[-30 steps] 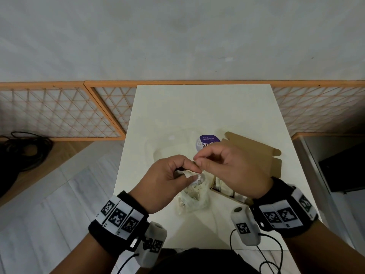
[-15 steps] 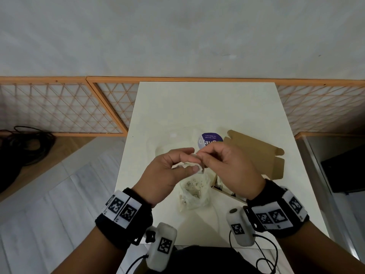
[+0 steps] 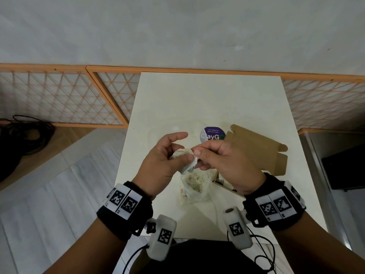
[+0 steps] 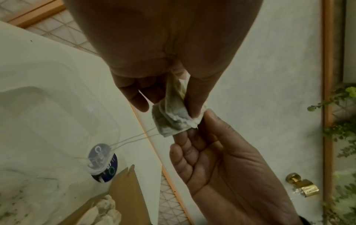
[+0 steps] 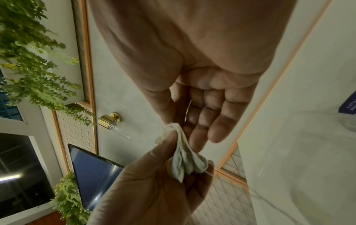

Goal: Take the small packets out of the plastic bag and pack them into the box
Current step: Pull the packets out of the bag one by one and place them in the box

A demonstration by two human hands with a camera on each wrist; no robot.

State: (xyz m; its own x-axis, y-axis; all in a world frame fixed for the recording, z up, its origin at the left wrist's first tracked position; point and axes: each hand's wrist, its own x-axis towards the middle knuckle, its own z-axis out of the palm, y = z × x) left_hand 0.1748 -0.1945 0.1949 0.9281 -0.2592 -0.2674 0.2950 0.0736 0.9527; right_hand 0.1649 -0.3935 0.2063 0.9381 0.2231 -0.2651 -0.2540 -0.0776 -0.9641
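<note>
Both hands are raised over the counter [image 3: 209, 103] with one small packet [image 3: 187, 162] pinched between them. It is a crumpled, pale, soft paper pouch with a greenish fill showing through (it looks like a tea bag, with thin strings trailing from it). The left hand [image 3: 164, 163] pinches it with the thumb, index finger straightened; the right hand [image 3: 223, 161] nips its upper edge between thumb and curled fingers. Below them lies the clear plastic bag [image 3: 194, 184], speckled inside, just beside the open brown box [image 3: 256, 151]. A round purple label [image 3: 212, 134] reads "Let's keep our pantries clean".
</note>
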